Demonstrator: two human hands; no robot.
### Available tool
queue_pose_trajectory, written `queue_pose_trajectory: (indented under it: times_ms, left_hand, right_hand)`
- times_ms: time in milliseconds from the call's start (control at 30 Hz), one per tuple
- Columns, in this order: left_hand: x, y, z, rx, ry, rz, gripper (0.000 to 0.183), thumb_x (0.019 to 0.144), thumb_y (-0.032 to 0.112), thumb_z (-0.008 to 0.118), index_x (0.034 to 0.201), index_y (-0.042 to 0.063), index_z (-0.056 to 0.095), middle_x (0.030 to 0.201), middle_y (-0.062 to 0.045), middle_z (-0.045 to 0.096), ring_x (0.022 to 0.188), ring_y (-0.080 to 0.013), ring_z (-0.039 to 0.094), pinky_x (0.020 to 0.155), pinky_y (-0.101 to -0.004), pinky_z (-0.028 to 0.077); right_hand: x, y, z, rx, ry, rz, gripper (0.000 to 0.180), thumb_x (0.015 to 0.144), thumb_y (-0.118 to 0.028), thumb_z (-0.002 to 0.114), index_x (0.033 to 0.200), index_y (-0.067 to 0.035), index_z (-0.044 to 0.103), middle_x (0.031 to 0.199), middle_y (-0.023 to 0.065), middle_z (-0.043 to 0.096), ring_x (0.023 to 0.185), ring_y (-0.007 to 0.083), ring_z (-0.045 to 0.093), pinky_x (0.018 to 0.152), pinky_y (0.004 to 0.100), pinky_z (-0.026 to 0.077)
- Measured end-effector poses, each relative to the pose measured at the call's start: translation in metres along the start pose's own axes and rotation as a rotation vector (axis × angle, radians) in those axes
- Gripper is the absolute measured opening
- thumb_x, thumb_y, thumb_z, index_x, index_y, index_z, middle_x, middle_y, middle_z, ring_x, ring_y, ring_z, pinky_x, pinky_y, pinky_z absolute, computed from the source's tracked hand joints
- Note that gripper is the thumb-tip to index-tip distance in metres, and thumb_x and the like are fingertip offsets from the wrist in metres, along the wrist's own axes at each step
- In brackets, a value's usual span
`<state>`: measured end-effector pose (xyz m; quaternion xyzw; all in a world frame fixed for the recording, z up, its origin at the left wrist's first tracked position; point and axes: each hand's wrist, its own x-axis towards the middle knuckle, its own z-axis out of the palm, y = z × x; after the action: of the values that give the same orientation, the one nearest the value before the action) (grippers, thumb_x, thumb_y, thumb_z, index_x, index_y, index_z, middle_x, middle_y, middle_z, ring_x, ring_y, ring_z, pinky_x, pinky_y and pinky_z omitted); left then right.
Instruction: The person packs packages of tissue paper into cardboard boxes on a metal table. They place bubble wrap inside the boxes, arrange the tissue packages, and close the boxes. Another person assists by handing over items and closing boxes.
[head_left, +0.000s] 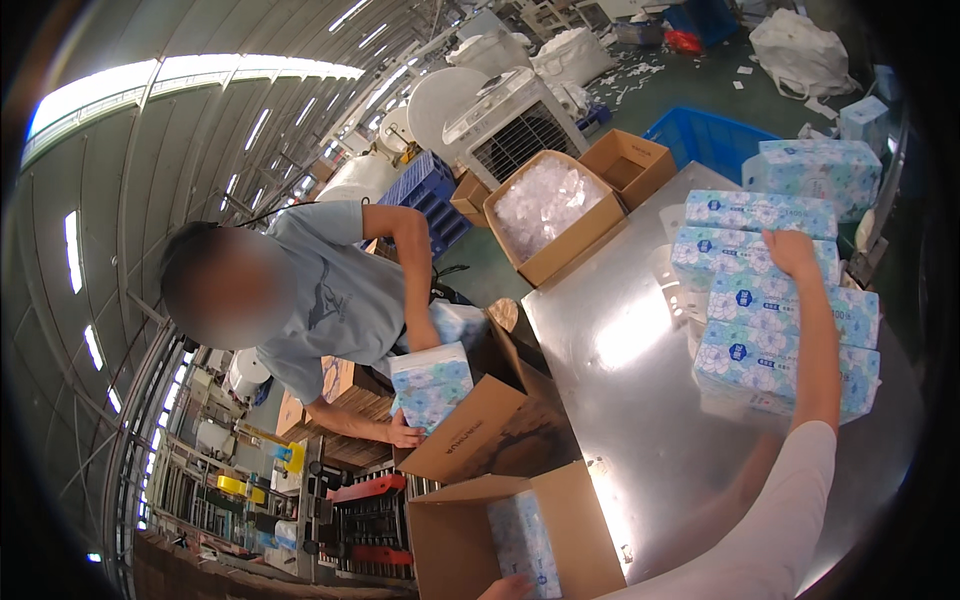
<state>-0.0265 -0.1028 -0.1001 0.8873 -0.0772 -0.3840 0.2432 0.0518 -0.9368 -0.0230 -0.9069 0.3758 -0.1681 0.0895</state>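
Note:
My right hand (793, 255) reaches across the steel table (577, 390) and rests on a row of floral blue tissue packs (765, 300). It touches the second pack from the far end, its fingers partly hidden, so a grip cannot be made out. At the bottom edge, my left hand (508, 588) is mostly cut off by the frame. Its visible fingers lie against a tissue pack (525, 536) inside an open cardboard box (457, 544). Whether it holds that pack cannot be seen.
Opposite, a co-worker (349, 281) handles a tissue pack (431, 382) at another open carton (480, 431). Past the table stand a carton of clear plastic pieces (547, 199), an empty carton (630, 165) and a blue crate (705, 135). More packs (814, 176) sit at far right.

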Motion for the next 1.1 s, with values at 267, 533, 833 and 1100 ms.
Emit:
queue_pose_trajectory:
  times_ms: [267,533,833,1100]
  left_hand:
    - [-0.005,0.205,-0.02,0.096,0.185,0.517,0.056,0.084,0.037,0.06,0.132,0.013,0.044,0.134,-0.017,0.042,0.123,-0.0362,0.04,0.093,-0.0507,0.04]
    - [-0.063,0.255,0.023,0.919,0.412,1.346,0.06,0.081,0.029,0.062,0.133,0.006,0.042,0.144,-0.018,0.028,0.133,-0.034,0.028,0.105,-0.0473,0.029]
    - [0.041,0.282,0.019,0.026,0.074,1.195,0.089,0.075,0.04,0.071,0.144,0.011,0.022,0.15,-0.018,0.013,0.139,-0.0358,0.011,0.1,-0.0546,0.03]
    - [0.104,0.298,0.046,-1.19,-0.775,0.285,0.087,0.086,0.028,0.062,0.146,0.012,0.001,0.141,-0.015,0.029,0.127,-0.0257,0.035,0.099,-0.0397,0.037]
  right_hand:
    - [-0.077,-0.108,-0.001,0.021,-0.48,-0.431,0.043,0.093,-0.036,0.035,0.092,-0.008,0.068,0.096,0.0167,0.066,0.088,0.0343,0.063,0.077,0.0487,0.046]
    - [-0.267,-0.217,-0.056,0.414,-0.582,-1.417,0.022,0.083,-0.023,0.05,0.089,-0.007,0.063,0.095,0.015,0.064,0.088,0.0332,0.06,0.082,0.0423,0.045]
    - [-0.382,0.018,-0.068,1.593,-0.007,0.647,0.049,0.091,-0.035,0.053,0.131,-0.007,0.047,0.125,0.0102,0.054,0.115,0.0219,0.049,0.091,0.0345,0.043]
    - [-0.399,-0.05,-0.039,1.965,-0.317,0.684,0.051,0.093,-0.04,0.047,0.127,-0.002,0.048,0.117,0.0096,0.057,0.105,0.0211,0.053,0.088,0.0321,0.044]
